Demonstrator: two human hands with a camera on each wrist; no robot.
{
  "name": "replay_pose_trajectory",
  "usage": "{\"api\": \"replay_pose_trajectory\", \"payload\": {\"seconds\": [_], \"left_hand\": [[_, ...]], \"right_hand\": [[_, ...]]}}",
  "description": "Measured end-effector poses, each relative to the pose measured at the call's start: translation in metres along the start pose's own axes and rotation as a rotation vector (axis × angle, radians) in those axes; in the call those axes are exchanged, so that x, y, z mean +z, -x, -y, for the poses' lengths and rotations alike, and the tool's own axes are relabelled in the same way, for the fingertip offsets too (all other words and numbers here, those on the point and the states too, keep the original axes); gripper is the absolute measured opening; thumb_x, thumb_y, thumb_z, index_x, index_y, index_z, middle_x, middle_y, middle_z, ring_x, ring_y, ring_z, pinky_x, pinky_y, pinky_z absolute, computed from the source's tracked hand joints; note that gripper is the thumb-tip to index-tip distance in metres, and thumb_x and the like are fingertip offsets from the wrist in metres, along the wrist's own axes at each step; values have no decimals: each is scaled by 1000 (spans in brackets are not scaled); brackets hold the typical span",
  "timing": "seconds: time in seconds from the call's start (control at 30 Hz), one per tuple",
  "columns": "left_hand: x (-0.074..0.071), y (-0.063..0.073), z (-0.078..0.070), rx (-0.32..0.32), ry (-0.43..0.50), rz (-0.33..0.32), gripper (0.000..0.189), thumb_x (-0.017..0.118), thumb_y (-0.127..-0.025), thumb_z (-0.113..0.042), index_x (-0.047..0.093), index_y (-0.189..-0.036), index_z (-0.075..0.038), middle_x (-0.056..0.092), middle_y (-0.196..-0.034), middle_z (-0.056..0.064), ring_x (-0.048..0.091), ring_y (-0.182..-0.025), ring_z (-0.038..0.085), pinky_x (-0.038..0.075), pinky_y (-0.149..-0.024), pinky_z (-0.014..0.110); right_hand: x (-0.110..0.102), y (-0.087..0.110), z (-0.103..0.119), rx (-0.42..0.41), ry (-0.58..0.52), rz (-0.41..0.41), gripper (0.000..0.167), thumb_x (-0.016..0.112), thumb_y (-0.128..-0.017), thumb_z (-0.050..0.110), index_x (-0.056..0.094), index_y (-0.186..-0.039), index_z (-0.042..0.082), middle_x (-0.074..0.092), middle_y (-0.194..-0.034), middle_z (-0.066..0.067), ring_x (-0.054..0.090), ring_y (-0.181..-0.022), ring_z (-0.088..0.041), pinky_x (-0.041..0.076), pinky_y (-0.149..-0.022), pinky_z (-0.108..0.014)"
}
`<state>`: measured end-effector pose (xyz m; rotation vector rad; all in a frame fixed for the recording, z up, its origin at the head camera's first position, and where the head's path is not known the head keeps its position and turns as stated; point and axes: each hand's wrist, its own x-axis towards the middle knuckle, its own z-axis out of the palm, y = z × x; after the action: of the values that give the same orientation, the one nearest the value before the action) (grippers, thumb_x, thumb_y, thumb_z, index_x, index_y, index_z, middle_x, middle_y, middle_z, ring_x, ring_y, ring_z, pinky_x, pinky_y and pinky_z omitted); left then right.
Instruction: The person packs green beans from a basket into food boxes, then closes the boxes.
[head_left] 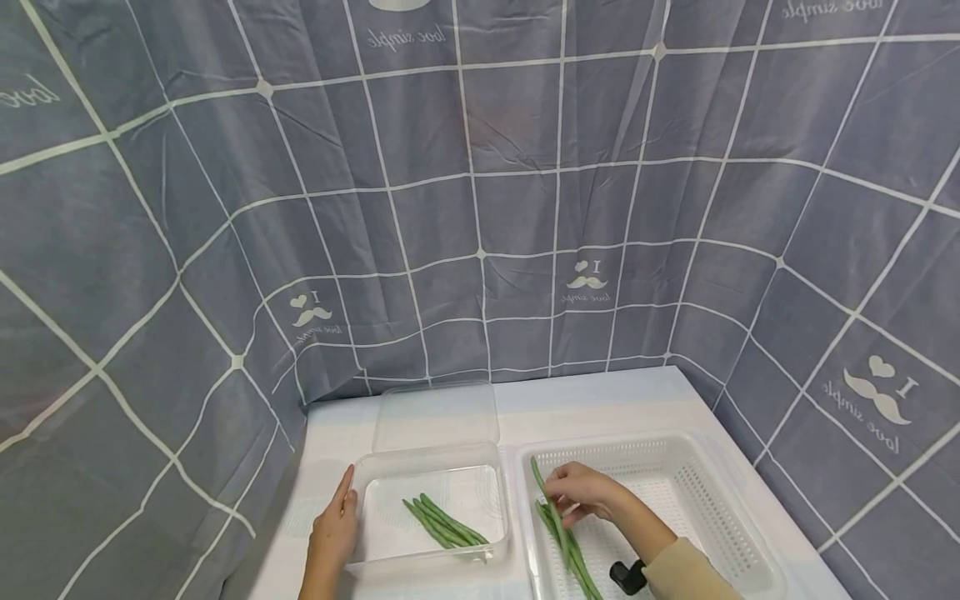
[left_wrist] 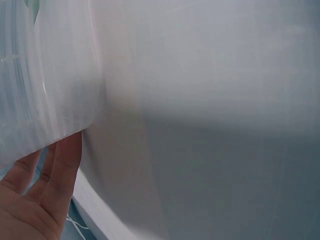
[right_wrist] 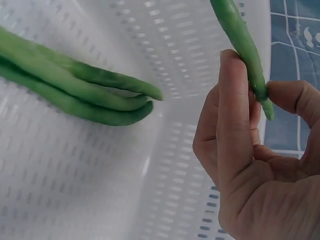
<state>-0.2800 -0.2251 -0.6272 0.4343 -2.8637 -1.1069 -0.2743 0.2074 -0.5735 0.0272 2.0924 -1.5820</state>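
Observation:
My right hand (head_left: pixel 588 492) pinches one long green bean (right_wrist: pixel 240 37) between thumb and fingertips, near the bean's end. It hangs above the left side of a white perforated basket (head_left: pixel 705 492). Several other green beans (right_wrist: pixel 90 95) lie together on the basket floor. To the left stands a clear plastic container (head_left: pixel 427 454), with a small bunch of green beans (head_left: pixel 450 525) on its bottom. My left hand (head_left: pixel 333 529) rests against that container's left wall, fingers extended; the left wrist view shows the fingers (left_wrist: pixel 65 165) at its edge, partly hidden by it.
A flat clear lid (head_left: pixel 435 417) lies behind the container on the white table (head_left: pixel 592 400). Grey checked curtains (head_left: pixel 517 217) enclose the back and both sides. A black wrist device (head_left: pixel 628 577) sits on my right wrist, over the basket.

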Motion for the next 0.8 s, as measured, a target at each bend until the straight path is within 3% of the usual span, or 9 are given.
{"api": "replay_pose_trajectory", "payload": {"seconds": [0.4, 0.8], "left_hand": [[-1, 0, -1, -6, 6, 2, 57, 26, -116, -45, 29, -169, -25, 42, -161, 28, 47, -140, 62, 40, -107, 82], [-1, 1, 2, 22, 9, -3, 55, 29, -116, -42, 31, -168, -23, 45, -159, 28, 49, -138, 62, 42, -106, 81]], "right_hand": [[3, -10, 46, -59, -10, 25, 19, 60, -85, 11, 66, -100, -1, 64, -81, -1, 66, -71, -11, 62, -57, -24], [26, -26, 94, -130, 4, 82, 19, 62, -89, 12, 66, -103, 1, 65, -85, -3, 67, -73, -13, 63, -59, -25]]}}
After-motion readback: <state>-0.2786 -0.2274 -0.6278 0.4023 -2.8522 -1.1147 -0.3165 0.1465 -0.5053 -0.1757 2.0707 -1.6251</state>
